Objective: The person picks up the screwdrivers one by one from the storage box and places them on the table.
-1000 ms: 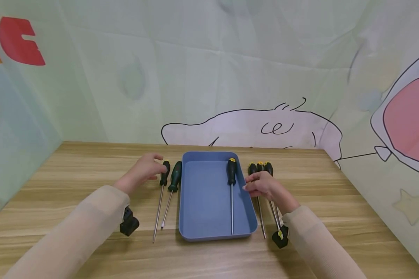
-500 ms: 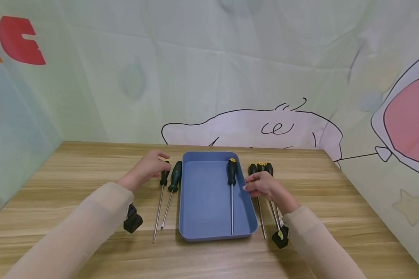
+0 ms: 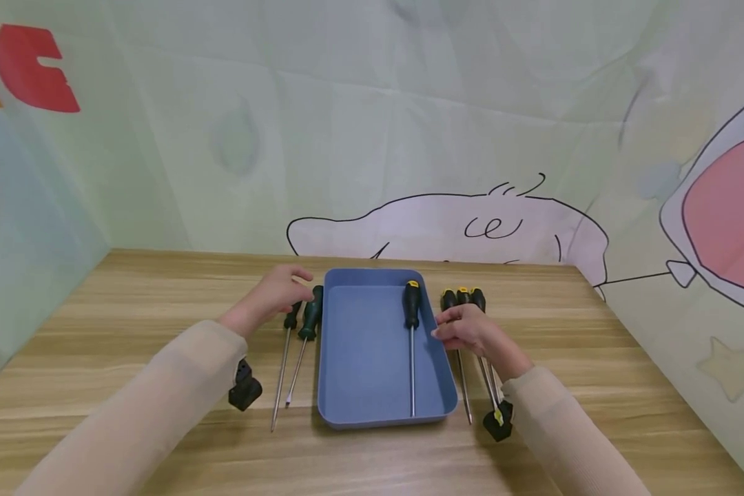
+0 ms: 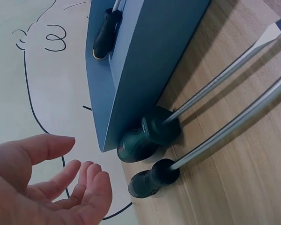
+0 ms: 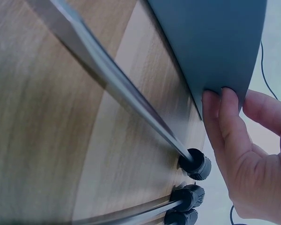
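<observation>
My left hand (image 3: 275, 293), fingers parted and holding nothing, hovers at the handles of two screwdrivers left of the blue tray (image 3: 359, 351). One is a flat-tip screwdriver with a dark green handle (image 3: 311, 317), close along the tray's left wall; the other screwdriver (image 3: 284, 358) has a black handle, its top hidden by my hand in the head view. My right hand (image 3: 468, 329) grips the tray's right rim, with two fingertips (image 5: 229, 101) against the outer wall. Inside the tray, toward its right side, lies a black screwdriver (image 3: 412, 306) with a yellow end.
On the wooden table (image 3: 223, 455), right of the tray, lie three more black-handled screwdrivers with yellow ends, such as the far-right screwdriver (image 3: 478, 297), partly behind my right hand. A printed cloth backdrop (image 3: 372, 151) rises along the table's back edge. Small black cameras hang at both wrists.
My left hand has moved right, from over the black handle toward the green handle. My right hand, the tray and the screwdrivers stay where they were.
</observation>
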`<control>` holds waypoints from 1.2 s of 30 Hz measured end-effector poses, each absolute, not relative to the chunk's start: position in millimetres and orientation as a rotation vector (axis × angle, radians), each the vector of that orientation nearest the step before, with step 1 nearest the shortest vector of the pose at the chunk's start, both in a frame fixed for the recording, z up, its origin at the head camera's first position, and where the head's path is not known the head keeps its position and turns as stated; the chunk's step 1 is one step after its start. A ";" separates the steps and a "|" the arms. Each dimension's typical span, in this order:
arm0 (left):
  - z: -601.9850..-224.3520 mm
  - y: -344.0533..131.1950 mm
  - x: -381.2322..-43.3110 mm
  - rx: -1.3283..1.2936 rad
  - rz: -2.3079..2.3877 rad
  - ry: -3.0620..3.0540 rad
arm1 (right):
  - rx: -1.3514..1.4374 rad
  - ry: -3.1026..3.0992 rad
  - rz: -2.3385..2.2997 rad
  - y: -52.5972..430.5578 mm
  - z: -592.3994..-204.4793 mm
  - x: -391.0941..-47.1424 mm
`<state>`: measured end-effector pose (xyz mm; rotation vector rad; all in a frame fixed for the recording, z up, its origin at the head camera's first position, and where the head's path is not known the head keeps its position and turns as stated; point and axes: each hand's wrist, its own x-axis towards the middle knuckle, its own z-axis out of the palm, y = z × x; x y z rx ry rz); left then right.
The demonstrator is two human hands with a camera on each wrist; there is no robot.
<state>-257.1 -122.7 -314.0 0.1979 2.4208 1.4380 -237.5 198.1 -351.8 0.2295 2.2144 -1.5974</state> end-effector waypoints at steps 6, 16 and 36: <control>-316.8 -116.8 -259.9 0.193 1.449 2.431 | 0.240 2.218 -1.591 198.3 -352.5 -237.0; -315.0 -107.5 -263.5 0.183 1.428 2.444 | 0.229 2.214 -1.599 198.3 -353.2 -237.4; -310.3 -90.7 -263.7 0.222 1.464 2.430 | 0.231 2.200 -1.616 199.0 -353.0 -238.8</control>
